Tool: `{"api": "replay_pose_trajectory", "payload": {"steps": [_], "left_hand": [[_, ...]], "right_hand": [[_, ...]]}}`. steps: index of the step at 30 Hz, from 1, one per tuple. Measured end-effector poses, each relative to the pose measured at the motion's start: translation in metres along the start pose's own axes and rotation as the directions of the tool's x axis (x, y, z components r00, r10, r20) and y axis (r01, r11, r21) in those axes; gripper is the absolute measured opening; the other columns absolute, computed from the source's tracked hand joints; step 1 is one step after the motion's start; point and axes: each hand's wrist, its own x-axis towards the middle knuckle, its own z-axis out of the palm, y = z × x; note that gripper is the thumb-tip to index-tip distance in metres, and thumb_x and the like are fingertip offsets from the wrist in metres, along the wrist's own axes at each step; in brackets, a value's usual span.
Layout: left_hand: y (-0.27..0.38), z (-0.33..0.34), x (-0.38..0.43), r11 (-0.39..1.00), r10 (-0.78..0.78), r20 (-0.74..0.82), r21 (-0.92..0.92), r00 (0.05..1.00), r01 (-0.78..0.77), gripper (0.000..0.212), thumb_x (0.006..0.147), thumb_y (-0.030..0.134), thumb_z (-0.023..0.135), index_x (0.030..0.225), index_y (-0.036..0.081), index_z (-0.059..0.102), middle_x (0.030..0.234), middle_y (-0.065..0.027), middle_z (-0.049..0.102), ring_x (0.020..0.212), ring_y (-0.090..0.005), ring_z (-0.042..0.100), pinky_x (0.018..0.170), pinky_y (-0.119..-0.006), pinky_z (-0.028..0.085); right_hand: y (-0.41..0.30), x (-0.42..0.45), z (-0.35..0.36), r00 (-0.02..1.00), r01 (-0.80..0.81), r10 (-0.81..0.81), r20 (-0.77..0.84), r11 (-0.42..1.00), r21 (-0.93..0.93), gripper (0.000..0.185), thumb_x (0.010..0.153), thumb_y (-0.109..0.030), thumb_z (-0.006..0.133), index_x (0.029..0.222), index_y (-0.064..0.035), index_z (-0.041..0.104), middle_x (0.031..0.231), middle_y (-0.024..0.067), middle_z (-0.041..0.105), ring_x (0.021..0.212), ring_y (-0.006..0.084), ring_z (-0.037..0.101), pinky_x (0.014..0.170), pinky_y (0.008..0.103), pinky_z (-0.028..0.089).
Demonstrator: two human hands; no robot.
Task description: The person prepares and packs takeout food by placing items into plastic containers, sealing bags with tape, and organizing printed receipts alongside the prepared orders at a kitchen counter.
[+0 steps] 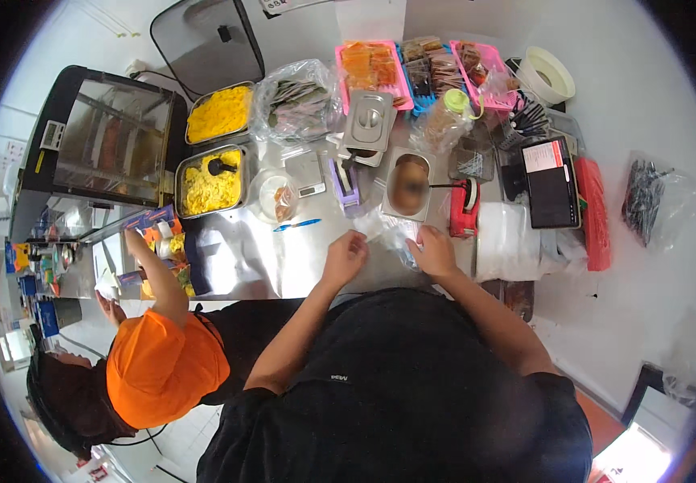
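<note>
At the steel counter's front, my left hand (347, 258) has its fingers curled beside some thin clear plastic (372, 226); whether it grips the plastic is unclear. My right hand (435, 250) pinches a crumpled clear plastic bag (401, 238) that bears print. Just beyond stands a steel food pan (409, 211) with brown sauce and a dark-handled ladle (440, 186). A purple tape dispenser (346, 190) is past my left hand, and a red tape dispenser (462, 217) lies right of the pan. Beside the purple one is a small digital scale (306, 175).
A person in an orange top (164, 371) works at the left, hands by colourful packaging (173, 247). Two pans of yellow food (220, 111) stand near a glass display warmer (109, 142). Pink baskets (405, 78) line the back. A tablet (550, 190) and white plastic bags (505, 241) are right.
</note>
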Motion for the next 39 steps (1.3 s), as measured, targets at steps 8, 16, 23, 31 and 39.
{"api": "replay_pose_trajectory", "payload": {"steps": [8,16,23,31,39], "left_hand": [[-0.008,0.028,0.006,0.998,0.042,0.197,0.046,0.979,-0.053,0.026,0.085,0.006,0.072,0.109,-0.002,0.067,0.090,-0.0169,0.072,0.077,-0.0262,0.072,0.073,-0.039,0.058],[0.010,0.035,-0.004,0.999,0.036,0.213,0.000,0.976,-0.036,0.023,0.087,0.006,0.072,0.109,-0.002,0.067,0.089,-0.0163,0.074,0.075,-0.0231,0.073,0.070,-0.036,0.058],[0.038,0.048,-0.001,1.000,0.027,0.339,-0.013,0.940,-0.024,0.019,0.095,0.014,0.072,0.104,-0.001,0.071,0.083,-0.0137,0.075,0.069,-0.0196,0.072,0.068,-0.034,0.057],[0.044,0.065,0.002,0.986,-0.081,0.249,-0.120,0.965,0.114,0.029,0.101,0.024,0.068,0.094,-0.004,0.071,0.075,-0.0157,0.073,0.064,-0.0198,0.071,0.064,-0.036,0.055],[0.032,0.072,-0.008,0.936,0.043,0.129,0.342,0.991,-0.085,0.026,0.102,0.016,0.056,0.090,-0.003,0.069,0.080,-0.0291,0.069,0.074,-0.0453,0.071,0.069,-0.053,0.055]], "right_hand": [[0.046,0.003,0.046,0.976,-0.199,0.211,-0.046,0.963,0.181,0.023,0.082,-0.011,0.080,0.094,0.0004,0.064,0.089,0.0225,0.071,0.086,0.0416,0.071,0.078,0.0499,0.055],[0.063,-0.009,0.032,0.962,-0.259,0.271,-0.006,0.925,0.278,0.012,0.088,-0.011,0.067,0.093,0.0007,0.068,0.089,0.0215,0.070,0.085,0.0424,0.069,0.077,0.0518,0.052],[0.035,-0.026,0.005,0.981,-0.190,0.193,0.023,0.921,0.339,0.013,0.088,-0.012,0.070,0.091,-0.0003,0.072,0.085,0.0200,0.072,0.080,0.0365,0.072,0.071,0.0444,0.054],[0.001,-0.024,0.003,0.982,-0.157,0.082,0.169,0.851,0.501,0.014,0.088,-0.011,0.074,0.093,0.0011,0.070,0.079,0.0127,0.071,0.072,0.0219,0.071,0.068,0.0373,0.055],[-0.012,-0.020,0.002,0.945,-0.189,0.003,0.328,0.821,0.538,0.018,0.095,-0.017,0.064,0.093,0.0012,0.067,0.076,0.0165,0.069,0.071,0.0284,0.069,0.070,0.0409,0.058]]}}
